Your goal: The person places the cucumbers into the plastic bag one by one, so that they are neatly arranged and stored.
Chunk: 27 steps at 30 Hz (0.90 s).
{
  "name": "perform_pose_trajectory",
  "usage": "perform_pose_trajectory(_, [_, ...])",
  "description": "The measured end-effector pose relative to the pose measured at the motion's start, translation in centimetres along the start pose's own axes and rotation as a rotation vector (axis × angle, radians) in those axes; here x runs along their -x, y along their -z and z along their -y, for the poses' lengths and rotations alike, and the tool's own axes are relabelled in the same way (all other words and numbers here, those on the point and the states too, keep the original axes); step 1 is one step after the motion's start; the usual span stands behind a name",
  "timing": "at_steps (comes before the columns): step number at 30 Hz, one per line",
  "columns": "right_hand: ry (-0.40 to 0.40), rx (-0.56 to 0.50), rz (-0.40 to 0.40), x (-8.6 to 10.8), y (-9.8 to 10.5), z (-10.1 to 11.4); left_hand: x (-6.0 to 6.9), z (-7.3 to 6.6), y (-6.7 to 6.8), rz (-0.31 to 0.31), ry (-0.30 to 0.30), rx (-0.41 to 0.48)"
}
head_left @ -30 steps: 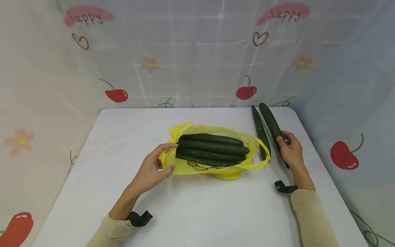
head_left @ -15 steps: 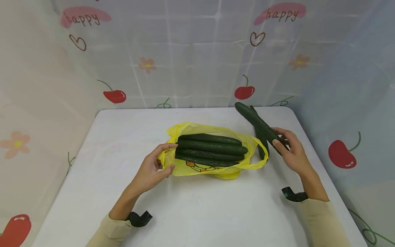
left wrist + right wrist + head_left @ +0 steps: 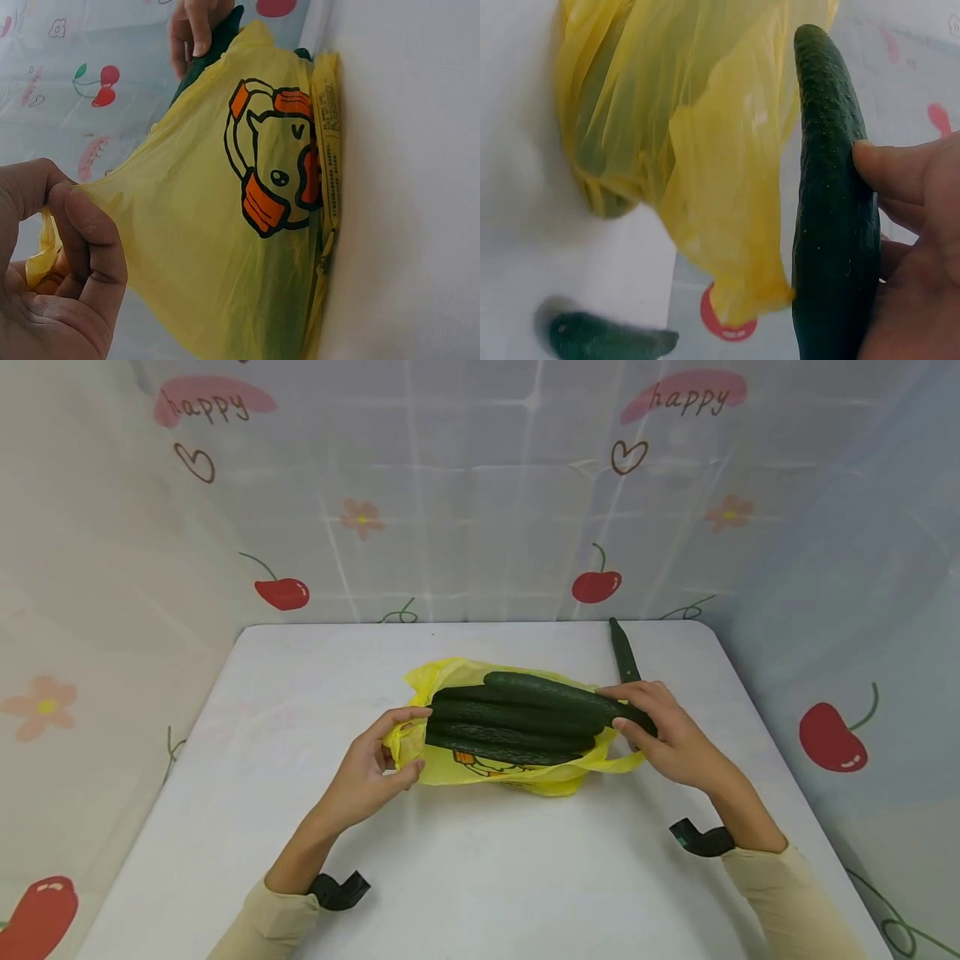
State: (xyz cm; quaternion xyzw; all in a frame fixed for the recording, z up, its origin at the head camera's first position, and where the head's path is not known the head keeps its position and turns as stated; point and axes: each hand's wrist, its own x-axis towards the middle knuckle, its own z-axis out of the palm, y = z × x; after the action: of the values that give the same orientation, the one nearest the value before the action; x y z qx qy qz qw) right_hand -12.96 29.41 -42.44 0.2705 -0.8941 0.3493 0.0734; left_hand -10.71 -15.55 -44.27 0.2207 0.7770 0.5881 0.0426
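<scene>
A yellow plastic bag [image 3: 435, 774] with a printed cartoon lies in the middle of the table, its mouth spread and several cucumbers [image 3: 502, 735] side by side in it. My left hand [image 3: 375, 768] grips the bag's edge at its left end; the left wrist view shows the plastic [image 3: 187, 217] pulled taut from the curled fingers. My right hand [image 3: 675, 735] holds another cucumber [image 3: 555, 693] near one end, its far end over the bag's opening. In the right wrist view this cucumber [image 3: 832, 187] is pinched by thumb and fingers.
One more cucumber [image 3: 622, 647] lies on the white table [image 3: 487, 877] behind the right hand, partly hidden by it. A curtain [image 3: 465, 485] with printed cherries stands behind the table. Black wrist cameras sit on both wrists.
My right hand has lifted the cucumber off the table's right side and swung it leftward over the bag. The left hand keeps its place on the bag.
</scene>
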Motion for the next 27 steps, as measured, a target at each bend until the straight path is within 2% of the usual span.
perform_pose_trajectory(13, [0.102,0.110,0.117,-3.3,-4.5,2.3,0.0,0.1,0.0,0.002,-0.013,0.022])
perform_pose_trajectory(20, [0.123,0.093,0.153,-5.0,-7.3,3.1,0.0,0.2,0.0,0.004,-0.010,0.031])
perform_pose_trajectory(27, [0.141,0.083,0.159,-5.8,-9.5,3.4,0.1,0.2,0.1,0.005,0.005,0.028])
